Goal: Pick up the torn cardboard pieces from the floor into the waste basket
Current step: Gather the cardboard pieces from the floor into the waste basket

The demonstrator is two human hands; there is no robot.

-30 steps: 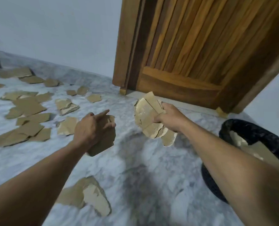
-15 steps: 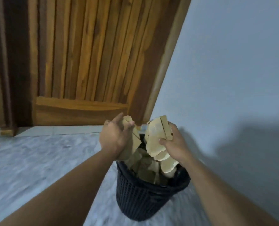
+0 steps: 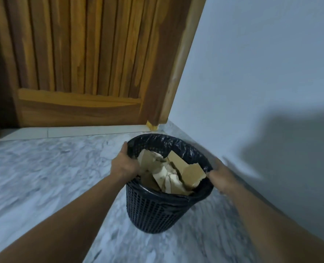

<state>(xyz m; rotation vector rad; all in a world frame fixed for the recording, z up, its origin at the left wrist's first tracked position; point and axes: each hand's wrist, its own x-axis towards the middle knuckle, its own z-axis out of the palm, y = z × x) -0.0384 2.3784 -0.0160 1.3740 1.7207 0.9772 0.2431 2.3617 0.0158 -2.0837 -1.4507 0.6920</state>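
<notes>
the waste basket (image 3: 153, 211), dark plastic with a mesh wall, stands upright on the grey-and-white marbled floor (image 3: 43, 177), in the corner where a slatted wooden door (image 3: 81, 63) meets a pale blue-grey wall (image 3: 261, 73). a black liner bag (image 3: 176, 144) is folded over its rim, crinkled and glossy along the far side. the torn cardboard pieces (image 3: 185, 172) lie inside the basket in a loose heap of tan and cream scraps. several stand on edge and reach about rim level, and one flat brown piece leans against the right side. scraps, liner and basket all read as plain colour at this sharpness. the left hand (image 3: 124, 165) is at the left rim. one digit lies up along the outside of the liner while the rest of the hand curls over the edge, so it grips the rim, with its fingertips hidden inside. the right hand (image 3: 221, 176) is on the opposite side against the right rim, smeared by motion blur. its thumb touches the liner just beside the leaning piece, but i cannot tell whether the fingers close round the wall or only lie along it. both bare forearms reach in from the bottom corners. a pale threshold strip (image 3: 72, 131) runs along the foot of the door, and the yellowish foot of the door frame (image 3: 152, 127) sits just behind the basket. a soft dark shadow (image 3: 290, 149) falls on the wall at the right.
</notes>
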